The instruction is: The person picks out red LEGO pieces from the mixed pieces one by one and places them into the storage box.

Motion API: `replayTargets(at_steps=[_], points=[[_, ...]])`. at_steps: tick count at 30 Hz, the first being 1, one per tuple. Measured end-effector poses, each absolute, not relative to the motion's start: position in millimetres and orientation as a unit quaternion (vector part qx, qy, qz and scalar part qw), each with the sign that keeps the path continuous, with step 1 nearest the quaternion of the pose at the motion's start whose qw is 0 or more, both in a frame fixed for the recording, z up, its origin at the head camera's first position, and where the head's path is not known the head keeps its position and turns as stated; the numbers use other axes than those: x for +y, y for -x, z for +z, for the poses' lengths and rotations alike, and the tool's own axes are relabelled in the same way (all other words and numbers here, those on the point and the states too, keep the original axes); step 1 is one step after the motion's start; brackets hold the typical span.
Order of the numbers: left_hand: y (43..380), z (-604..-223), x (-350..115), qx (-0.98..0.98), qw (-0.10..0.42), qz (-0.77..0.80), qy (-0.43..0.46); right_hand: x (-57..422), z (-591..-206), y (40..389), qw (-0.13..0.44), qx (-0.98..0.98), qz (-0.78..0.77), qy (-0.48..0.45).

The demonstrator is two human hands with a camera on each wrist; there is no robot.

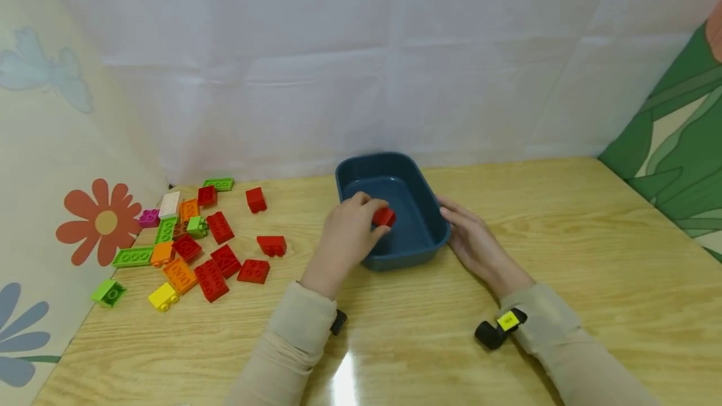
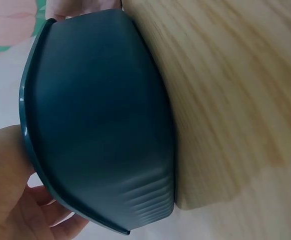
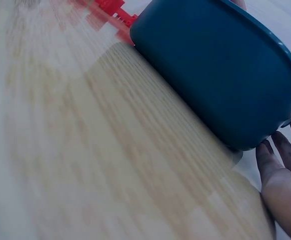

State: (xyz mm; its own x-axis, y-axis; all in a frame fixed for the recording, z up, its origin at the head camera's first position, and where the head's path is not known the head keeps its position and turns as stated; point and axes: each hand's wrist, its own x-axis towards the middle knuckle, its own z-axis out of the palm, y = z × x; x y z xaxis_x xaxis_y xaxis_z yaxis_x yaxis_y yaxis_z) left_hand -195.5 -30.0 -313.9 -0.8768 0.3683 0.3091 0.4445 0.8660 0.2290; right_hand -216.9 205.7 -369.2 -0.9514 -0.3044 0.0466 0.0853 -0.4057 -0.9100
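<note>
My left hand (image 1: 351, 230) reaches over the near left rim of a dark blue plastic bin (image 1: 414, 212). Between thumb and fingers it pinches a red toy brick (image 1: 385, 217), inside the bin's outline from above. The left wrist view has that hand (image 2: 15, 195) past the bin's rim, with the brick hidden behind the wall. At the bin's right side, my right hand (image 1: 476, 240) rests its extended fingers against the outer wall. In the right wrist view those fingers (image 3: 285, 150) touch the wall's lower corner.
Loose toy bricks lie at the table's left: several red ones, such as a red brick (image 1: 211, 281), plus orange, green, a yellow brick (image 1: 163, 297), a white brick (image 1: 170, 205) and a magenta one (image 1: 149, 218). A white cloth (image 1: 282, 80) hangs behind the wooden table (image 1: 564, 237).
</note>
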Motion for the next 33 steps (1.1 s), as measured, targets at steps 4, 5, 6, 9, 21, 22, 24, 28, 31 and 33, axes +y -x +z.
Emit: replayTargets(at_steps=[4,5,6,9,21,22,24,28,31,33], points=[[194.6,-313.9,-30.3,-0.959,0.106,-0.128,0.229,204.1,-369.2,217.1,0.117,0.535,-0.831,0.1],[194.5,-313.8,-30.3,-0.96,0.097,-0.12,0.234,203.8,-369.1,217.1,0.117,0.535,-0.83,0.101],[194.4,-313.9,-30.3,-0.96,0.09,-0.114,0.241,203.6,-369.3,217.2,0.117,0.536,-0.83,0.102],[194.5,-314.1,-30.3,-0.959,0.059,-0.104,0.258,203.1,-370.1,218.2,0.116,0.53,-0.833,0.11],[196.0,-314.6,-30.9,-0.949,-0.005,-0.118,0.291,204.2,-369.3,217.8,0.121,0.542,-0.825,0.107],[195.8,-314.3,-31.1,-0.948,-0.006,-0.122,0.293,204.1,-369.1,217.8,0.121,0.548,-0.821,0.106],[195.7,-314.0,-31.6,-0.947,-0.008,-0.126,0.296,204.0,-368.6,217.5,0.122,0.558,-0.815,0.102],[196.0,-314.5,-32.4,-0.945,-0.004,-0.128,0.301,203.7,-368.2,217.1,0.123,0.567,-0.809,0.096],[196.1,-315.4,-32.8,-0.945,-0.001,-0.125,0.302,203.4,-368.2,217.2,0.125,0.567,-0.808,0.097],[196.1,-315.7,-33.1,-0.945,0.0,-0.123,0.302,203.1,-368.1,217.2,0.125,0.568,-0.807,0.097]])
